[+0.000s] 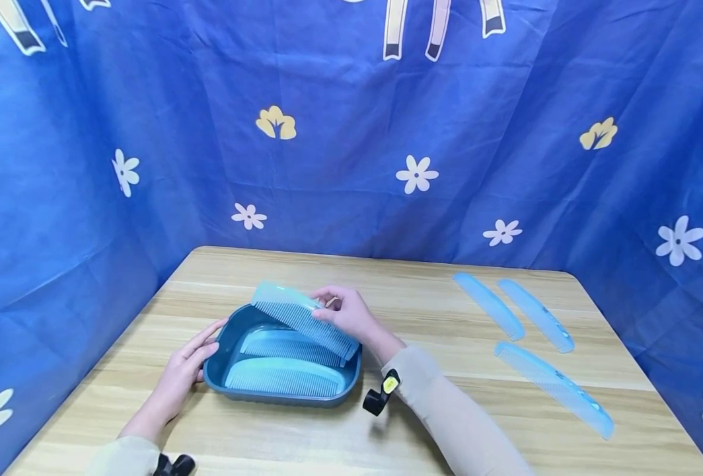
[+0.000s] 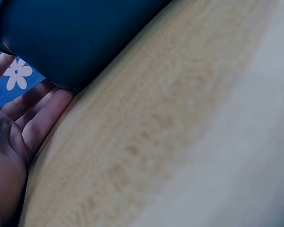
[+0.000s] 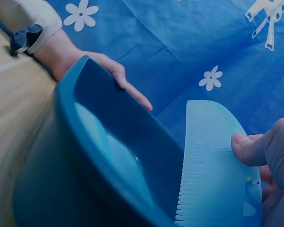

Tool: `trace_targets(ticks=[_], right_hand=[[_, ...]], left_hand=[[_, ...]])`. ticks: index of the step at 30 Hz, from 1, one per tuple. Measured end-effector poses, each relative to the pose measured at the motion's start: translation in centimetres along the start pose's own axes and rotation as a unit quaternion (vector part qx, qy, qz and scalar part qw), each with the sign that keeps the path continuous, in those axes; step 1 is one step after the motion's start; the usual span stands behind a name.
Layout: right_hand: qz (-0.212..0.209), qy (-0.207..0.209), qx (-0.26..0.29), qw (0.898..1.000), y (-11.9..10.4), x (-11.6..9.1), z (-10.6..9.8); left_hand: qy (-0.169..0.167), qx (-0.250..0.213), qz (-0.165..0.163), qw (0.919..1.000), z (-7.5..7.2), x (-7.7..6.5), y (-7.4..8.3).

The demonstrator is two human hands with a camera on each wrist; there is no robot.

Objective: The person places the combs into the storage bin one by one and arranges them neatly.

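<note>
A translucent light-blue comb is tilted over the basin's back right, teeth facing down and toward the front. My right hand pinches its spine; in the right wrist view the thumb presses on its face. Two similar combs, a front one and a rear one, lie inside the dark blue-green basin. My left hand holds the basin's left end, a digit over the rim and the other fingers against its outside near the base.
Three more light-blue combs lie on the right of the wooden table: one at left, one behind at right and one nearer. Blue patterned cloth hangs behind the table and along both sides.
</note>
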State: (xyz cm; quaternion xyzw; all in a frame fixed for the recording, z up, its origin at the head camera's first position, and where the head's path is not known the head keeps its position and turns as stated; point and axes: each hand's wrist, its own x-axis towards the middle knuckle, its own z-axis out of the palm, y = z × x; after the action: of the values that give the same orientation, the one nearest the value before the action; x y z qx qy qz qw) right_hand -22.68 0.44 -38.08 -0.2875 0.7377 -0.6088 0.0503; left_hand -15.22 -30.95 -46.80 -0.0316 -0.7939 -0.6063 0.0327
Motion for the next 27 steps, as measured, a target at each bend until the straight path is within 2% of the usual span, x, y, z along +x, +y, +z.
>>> trace_targets(ticks=[5, 8, 14, 19, 27], right_hand=[[-0.006, -0.009, -0.041, 0.999, 2.5, 0.5, 0.6], [-0.011, -0.013, -0.068, 0.998, 3.2, 0.7, 0.9], [-0.017, -0.03, -0.12, 0.992, 3.5, 0.7, 1.3], [-0.015, -0.037, -0.13, 0.991, 3.5, 0.6, 1.4], [-0.014, -0.017, -0.136, 0.99, 3.8, 0.6, 1.2]], left_hand=[[-0.001, 0.004, -0.005, 1.0, 0.0, 0.0, 0.1], [0.0, 0.001, -0.006, 1.0, 0.0, 0.0, 0.2], [-0.004, -0.013, 0.002, 0.9999, 0.1, -0.1, 0.3], [-0.01, -0.029, 0.011, 0.9995, 0.0, 0.0, 0.3], [-0.015, -0.038, 0.019, 0.999, -0.1, -0.1, 0.3]])
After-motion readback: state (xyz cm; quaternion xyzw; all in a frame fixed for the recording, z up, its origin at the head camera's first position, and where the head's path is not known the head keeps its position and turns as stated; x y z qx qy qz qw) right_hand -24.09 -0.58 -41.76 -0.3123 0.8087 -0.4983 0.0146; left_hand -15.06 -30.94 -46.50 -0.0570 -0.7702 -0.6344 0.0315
